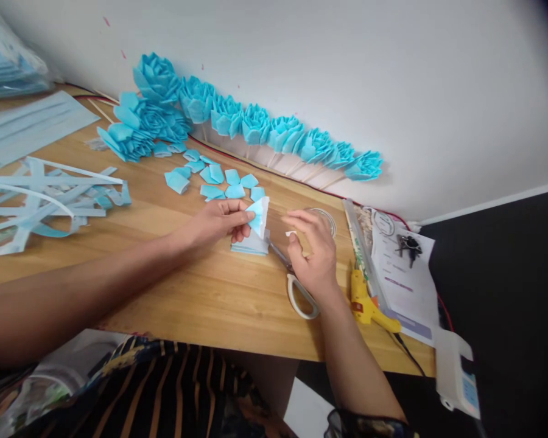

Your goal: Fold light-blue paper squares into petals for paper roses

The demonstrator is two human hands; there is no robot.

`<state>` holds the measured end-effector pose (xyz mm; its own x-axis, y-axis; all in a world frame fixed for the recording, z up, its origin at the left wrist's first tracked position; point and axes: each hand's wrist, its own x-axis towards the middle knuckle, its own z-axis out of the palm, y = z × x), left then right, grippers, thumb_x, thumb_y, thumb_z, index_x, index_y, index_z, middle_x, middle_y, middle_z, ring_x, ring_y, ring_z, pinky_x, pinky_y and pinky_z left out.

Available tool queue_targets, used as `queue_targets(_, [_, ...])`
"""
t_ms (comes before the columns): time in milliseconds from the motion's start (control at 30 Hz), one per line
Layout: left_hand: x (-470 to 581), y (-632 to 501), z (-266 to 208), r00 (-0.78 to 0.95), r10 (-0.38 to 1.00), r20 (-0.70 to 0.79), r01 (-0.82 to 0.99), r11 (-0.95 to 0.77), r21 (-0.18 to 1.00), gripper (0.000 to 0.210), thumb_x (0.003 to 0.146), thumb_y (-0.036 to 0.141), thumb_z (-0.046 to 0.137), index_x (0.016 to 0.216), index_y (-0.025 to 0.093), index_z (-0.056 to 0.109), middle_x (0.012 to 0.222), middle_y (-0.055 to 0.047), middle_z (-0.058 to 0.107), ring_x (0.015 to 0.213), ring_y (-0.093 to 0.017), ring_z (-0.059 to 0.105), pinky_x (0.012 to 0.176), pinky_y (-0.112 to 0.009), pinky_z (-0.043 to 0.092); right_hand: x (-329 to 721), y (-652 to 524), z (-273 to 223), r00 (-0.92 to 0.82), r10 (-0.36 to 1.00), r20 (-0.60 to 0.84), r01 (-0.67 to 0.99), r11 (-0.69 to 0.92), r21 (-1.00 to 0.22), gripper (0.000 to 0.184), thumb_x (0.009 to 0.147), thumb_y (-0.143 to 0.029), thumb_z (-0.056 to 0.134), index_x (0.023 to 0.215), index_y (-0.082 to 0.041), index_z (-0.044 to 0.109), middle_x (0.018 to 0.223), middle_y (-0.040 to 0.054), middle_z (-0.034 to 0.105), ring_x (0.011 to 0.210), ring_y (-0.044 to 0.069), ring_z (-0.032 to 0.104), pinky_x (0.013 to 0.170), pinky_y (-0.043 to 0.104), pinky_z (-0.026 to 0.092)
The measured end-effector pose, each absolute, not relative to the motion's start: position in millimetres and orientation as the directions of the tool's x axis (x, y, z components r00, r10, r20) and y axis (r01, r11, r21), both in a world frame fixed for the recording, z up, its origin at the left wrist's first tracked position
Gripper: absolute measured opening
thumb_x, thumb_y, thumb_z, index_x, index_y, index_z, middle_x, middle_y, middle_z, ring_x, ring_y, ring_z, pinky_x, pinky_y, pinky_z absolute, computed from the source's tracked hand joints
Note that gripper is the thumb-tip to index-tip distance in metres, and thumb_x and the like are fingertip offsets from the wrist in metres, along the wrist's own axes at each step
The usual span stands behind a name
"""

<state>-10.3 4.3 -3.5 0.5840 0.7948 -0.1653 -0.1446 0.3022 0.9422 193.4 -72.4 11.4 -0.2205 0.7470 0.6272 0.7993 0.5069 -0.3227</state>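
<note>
My left hand [231,220] pinches a small folded piece of blue and white fabric [259,218] between thumb and fingers. Under it on the table lies a short stack of pale blue rectangles [250,247]. To the right, my right hand [315,249] hovers with its fingers apart and the thumb away from them. A tiny white scrap [291,233] shows at its thumb tip; whether it sticks there I cannot tell. Scissors [301,298] with white handles lie beneath and beside the right hand, their blades pointing at the stack. Loose blue petals [234,191] are scattered beyond my left hand.
Blue fabric flowers [256,125] on sticks lean along the wall, more lying at left. Cut strips [50,194] and a flat mask sheet [36,125] are on the left. A yellow glue gun [363,298], papers [402,274] and keys [410,244] lie at right.
</note>
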Motion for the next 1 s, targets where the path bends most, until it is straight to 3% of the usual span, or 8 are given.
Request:
queue_targets(300, [-10.3, 4.9, -4.7, 0.613, 0.770, -0.178, -0.199, 0.369, 0.908, 0.022, 0.081, 0.030, 0.070, 0.071, 0.014, 0.057, 0.059, 0.001, 0.062, 0.049, -0.007, 0.053, 0.050, -0.018, 0.042, 192.7, -74.0, 12.6, -0.493, 0.694, 0.525, 0.713, 0.668, -0.213, 0.042, 0.080, 0.000, 0.053, 0.112, -0.023, 0.067, 0.132, 0.0055, 0.065, 0.127, 0.028, 0.051, 0.100, 0.054, 0.049])
queue_targets(600, [-10.6, 4.0, -8.2, 0.619, 0.768, -0.167, -0.137, 0.315, 0.939, 0.024, 0.083, 0.034, 0.067, 0.072, 0.015, 0.058, 0.061, 0.001, 0.062, 0.051, -0.007, 0.054, 0.053, -0.018, 0.044, 189.9, -74.6, 8.4, -0.509, 0.690, 0.515, 0.679, 0.689, -0.253, 0.050, 0.083, -0.003, 0.053, 0.125, -0.030, 0.063, 0.125, 0.0013, 0.069, 0.120, 0.026, 0.055, 0.097, 0.053, 0.051])
queue_targets(767, [-11.1, 3.8, -6.0, 0.606, 0.788, -0.110, -0.066, 0.187, 0.980, 0.026, 0.083, 0.035, 0.066, 0.071, 0.014, 0.058, 0.061, 0.001, 0.062, 0.052, -0.007, 0.054, 0.051, -0.018, 0.043, 188.7, -73.3, 8.2, -0.462, 0.720, 0.518, 0.663, 0.668, -0.338, 0.045, 0.086, -0.008, 0.054, 0.124, -0.029, 0.063, 0.121, 0.0040, 0.070, 0.111, 0.024, 0.059, 0.096, 0.052, 0.051])
queue_targets(1000, [-11.1, 3.0, -3.1, 0.630, 0.774, -0.055, -0.017, 0.085, 0.996, 0.025, 0.086, 0.034, 0.063, 0.070, 0.014, 0.058, 0.062, 0.001, 0.061, 0.053, -0.007, 0.054, 0.052, -0.019, 0.044, 187.1, -72.7, 8.0, -0.448, 0.719, 0.531, 0.656, 0.668, -0.351, 0.040, 0.086, -0.010, 0.055, 0.123, -0.024, 0.062, 0.118, 0.0084, 0.066, 0.109, 0.022, 0.058, 0.096, 0.048, 0.048])
